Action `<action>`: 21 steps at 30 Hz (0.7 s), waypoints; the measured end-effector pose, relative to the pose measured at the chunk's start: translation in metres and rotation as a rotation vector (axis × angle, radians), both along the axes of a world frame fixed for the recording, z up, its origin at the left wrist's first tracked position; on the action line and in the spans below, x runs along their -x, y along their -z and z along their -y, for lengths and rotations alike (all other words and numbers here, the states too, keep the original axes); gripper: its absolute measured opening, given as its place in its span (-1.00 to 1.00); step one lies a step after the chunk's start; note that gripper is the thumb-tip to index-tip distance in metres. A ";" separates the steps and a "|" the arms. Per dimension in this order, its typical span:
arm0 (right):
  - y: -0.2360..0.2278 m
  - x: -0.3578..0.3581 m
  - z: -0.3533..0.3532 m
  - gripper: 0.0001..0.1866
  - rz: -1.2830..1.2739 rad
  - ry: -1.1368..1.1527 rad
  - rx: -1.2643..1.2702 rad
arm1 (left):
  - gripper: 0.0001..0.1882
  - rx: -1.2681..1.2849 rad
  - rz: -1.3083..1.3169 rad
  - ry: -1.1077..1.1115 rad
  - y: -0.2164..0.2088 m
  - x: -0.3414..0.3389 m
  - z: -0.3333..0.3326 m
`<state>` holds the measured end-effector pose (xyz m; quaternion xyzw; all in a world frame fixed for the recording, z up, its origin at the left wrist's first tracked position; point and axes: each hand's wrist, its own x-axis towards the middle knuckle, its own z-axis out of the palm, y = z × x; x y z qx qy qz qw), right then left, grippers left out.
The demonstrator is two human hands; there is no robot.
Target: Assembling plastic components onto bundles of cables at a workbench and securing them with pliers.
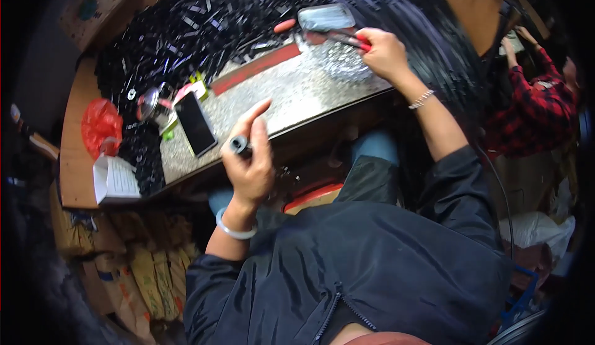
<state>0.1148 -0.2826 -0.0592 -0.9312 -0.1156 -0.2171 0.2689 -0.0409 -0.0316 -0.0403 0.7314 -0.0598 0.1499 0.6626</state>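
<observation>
My left hand (249, 165) is raised in front of the worktop's near edge, forefinger stretched out. Its other fingers curl around a short dark cylinder with a grey hollow-looking end (238, 144). Over the right part of the worktop, my right hand (385, 55) grips red-handled pliers (348, 38), their dark jaws pointing left. Beneath them lies a heap of small shiny pieces (347, 65). Just behind the jaws sits a clear plastic box (326, 17). Left of it lies a small orange-red rod (285, 26).
A speckled board (297, 97) carries a red strip (255, 69) and a black phone (196, 123). Many dark strips (204, 20) pile up behind. A red plastic bag (101, 127) and a white carton (115, 178) stand at left. At far right another person in a checked shirt (536, 106) works.
</observation>
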 end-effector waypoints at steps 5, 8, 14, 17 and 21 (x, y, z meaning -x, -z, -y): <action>-0.033 0.092 -0.069 -0.88 0.227 -0.664 -0.417 | -0.76 -0.031 0.070 -0.045 0.002 -0.007 0.007; -0.032 0.118 -0.098 -0.79 0.405 -0.742 -0.430 | -0.73 0.103 -0.004 0.044 -0.001 -0.002 0.012; -0.021 0.127 -0.114 -0.78 0.518 -0.745 -0.444 | -0.63 0.088 0.085 0.081 0.007 0.002 0.007; -0.023 0.130 -0.115 -0.79 0.518 -0.752 -0.444 | -0.71 0.067 0.129 0.068 0.005 0.002 0.008; -0.025 0.134 -0.117 -0.79 0.523 -0.752 -0.460 | -0.74 0.037 0.217 0.039 0.004 0.003 0.011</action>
